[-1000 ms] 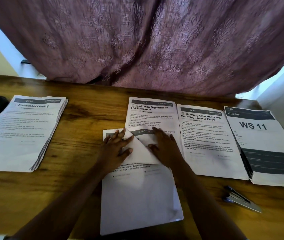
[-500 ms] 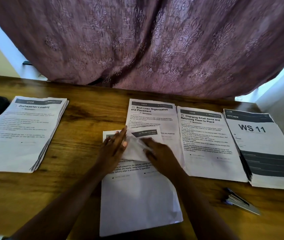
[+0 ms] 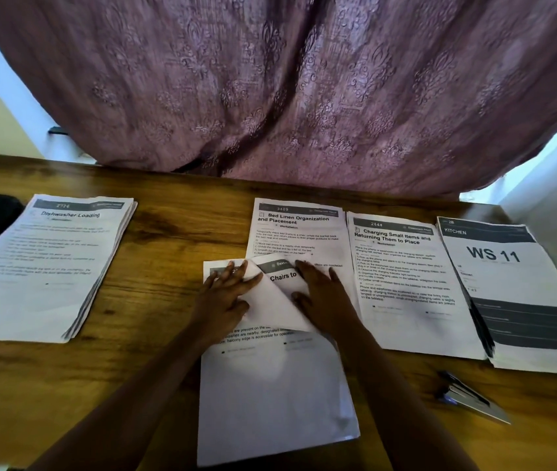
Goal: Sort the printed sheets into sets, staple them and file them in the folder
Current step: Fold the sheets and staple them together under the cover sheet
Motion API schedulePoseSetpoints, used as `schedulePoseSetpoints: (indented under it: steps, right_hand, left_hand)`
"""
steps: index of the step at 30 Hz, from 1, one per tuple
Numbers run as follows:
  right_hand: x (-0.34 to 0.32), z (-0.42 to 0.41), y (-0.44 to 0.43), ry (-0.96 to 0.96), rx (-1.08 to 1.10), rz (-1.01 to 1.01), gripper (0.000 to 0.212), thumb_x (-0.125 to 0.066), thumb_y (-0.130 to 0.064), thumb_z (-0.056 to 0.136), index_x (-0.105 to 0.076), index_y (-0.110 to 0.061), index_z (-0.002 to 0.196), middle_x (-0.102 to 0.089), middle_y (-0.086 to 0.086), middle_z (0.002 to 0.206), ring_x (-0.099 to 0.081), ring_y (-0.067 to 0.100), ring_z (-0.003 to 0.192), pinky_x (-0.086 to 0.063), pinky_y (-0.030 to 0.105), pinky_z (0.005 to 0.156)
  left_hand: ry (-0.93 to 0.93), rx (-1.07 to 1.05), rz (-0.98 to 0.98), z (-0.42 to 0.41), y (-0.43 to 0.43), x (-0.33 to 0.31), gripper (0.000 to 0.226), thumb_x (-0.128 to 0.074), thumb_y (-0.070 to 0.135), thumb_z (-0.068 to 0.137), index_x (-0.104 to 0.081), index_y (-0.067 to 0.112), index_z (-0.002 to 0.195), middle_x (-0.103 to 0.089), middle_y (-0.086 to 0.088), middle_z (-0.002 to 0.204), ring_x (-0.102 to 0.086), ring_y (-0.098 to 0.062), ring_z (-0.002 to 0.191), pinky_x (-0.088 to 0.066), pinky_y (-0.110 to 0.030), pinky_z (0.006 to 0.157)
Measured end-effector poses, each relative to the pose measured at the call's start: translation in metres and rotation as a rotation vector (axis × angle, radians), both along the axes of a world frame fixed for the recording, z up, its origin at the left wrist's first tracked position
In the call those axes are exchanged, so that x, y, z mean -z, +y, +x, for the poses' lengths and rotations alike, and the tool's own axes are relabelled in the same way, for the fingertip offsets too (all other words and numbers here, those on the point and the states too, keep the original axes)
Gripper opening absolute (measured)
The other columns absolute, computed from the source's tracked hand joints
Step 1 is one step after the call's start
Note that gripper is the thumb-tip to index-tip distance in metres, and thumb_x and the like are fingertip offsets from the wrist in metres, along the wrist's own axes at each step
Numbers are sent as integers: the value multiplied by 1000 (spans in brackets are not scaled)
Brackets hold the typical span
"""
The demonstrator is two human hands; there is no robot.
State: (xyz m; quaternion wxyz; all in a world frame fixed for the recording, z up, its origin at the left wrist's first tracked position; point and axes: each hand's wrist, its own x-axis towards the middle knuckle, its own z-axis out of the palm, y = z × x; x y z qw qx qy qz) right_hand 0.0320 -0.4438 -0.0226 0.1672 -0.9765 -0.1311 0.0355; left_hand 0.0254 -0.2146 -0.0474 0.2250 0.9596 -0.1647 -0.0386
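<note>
Pinning the centre stack [image 3: 270, 402] to the table [image 3: 154, 300] with the flat left hand [image 3: 226, 294]; folding its top sheet [image 3: 277, 300] back under the right hand [image 3: 321, 297] (apparently also flat, gripping nothing), checking titles.

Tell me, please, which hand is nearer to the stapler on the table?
The right hand. It rests on the folded-back sheet, up and left of the stapler and apart from it. The left hand presses the same sheet, farther to the left.
</note>
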Motion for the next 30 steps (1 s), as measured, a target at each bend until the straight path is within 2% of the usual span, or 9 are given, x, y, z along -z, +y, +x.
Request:
schedulePoseSetpoints:
  steps: [4, 7, 9, 14, 17, 21, 23, 26, 30]
  right_hand:
    - [-14, -14, 6, -97, 278, 308, 60, -65, -39, 85, -39, -23, 137, -66, 3, 116, -61, 23, 106, -47, 35, 93]
    - [-26, -22, 15, -36, 423, 562, 67, -71, -39, 81, -37, -25, 137, -62, -4, 111, -60, 18, 105, -49, 30, 88]
    - [-27, -29, 21, -23, 228, 645, 68, -66, -30, 86, -30, -24, 144, -53, -10, 127, -52, 8, 116, -44, 24, 95]
    - [0, -41, 26, -198, -295, 80, 48, -40, -38, 92, -51, -18, 134, -49, 3, 141, -41, 19, 134, -32, 47, 111]
    - [1, -47, 28, -23, -325, 151, 47, -48, -32, 95, -45, -18, 140, -39, 4, 149, -31, 18, 140, -20, 37, 115]
    - [-13, -30, 18, -21, -93, 496, 35, -51, -26, 93, -59, -13, 125, -61, 7, 127, -59, 24, 114, -44, 33, 99]
    - [-15, -9, 6, -48, 62, 273, 42, -54, -24, 93, -50, -14, 134, -55, 9, 134, -52, 25, 123, -38, 35, 104]
    - [-7, 10, -5, 29, 22, -34, 63, -55, -31, 93, -27, -12, 146, -34, 9, 150, -31, 23, 139, -23, 42, 112]
    - [-8, -1, 1, -9, 120, 176, 58, -65, -32, 85, -39, -20, 136, -60, 6, 126, -56, 27, 115, -42, 37, 96]
  left_hand:
    - [11, 4, 3, 0, 0, -1, 71, -14, 51, 71, -13, 45, 141, 0, 15, 154, 8, -9, 146, 6, -31, 116]
    - [1, 9, 1, 1, 3, 2, 69, -9, 53, 73, -13, 45, 142, 0, 15, 154, 6, -11, 147, 5, -33, 117]
    - [-5, -8, -14, 0, 1, 1, 62, -8, 56, 82, -13, 46, 142, -1, 15, 154, 3, -13, 148, 5, -33, 117]
    - [56, -133, -453, -8, -5, -12, 72, -9, 77, 84, -19, 40, 145, -22, 10, 153, -15, -10, 144, -12, -41, 120]
    - [14, -53, -212, -6, -2, -8, 69, -5, 78, 83, -8, 47, 144, -9, 17, 151, -4, -8, 145, -3, -35, 118]
    - [-5, 11, 65, 0, 0, -3, 90, 16, 85, 68, -5, 44, 145, 4, 15, 154, 6, -13, 148, 6, -33, 115]
    - [7, 16, 87, -1, 1, -5, 97, 21, 85, 64, -5, 42, 147, 3, 13, 157, 7, -13, 147, 6, -34, 116]
    - [17, 3, 100, -2, -1, -8, 101, 22, 86, 62, -7, 42, 148, 0, 11, 159, 7, -13, 147, 6, -34, 116]
    - [27, -9, 113, -2, -2, -9, 106, 24, 87, 58, -9, 42, 149, -1, 11, 160, 7, -12, 147, 6, -34, 116]
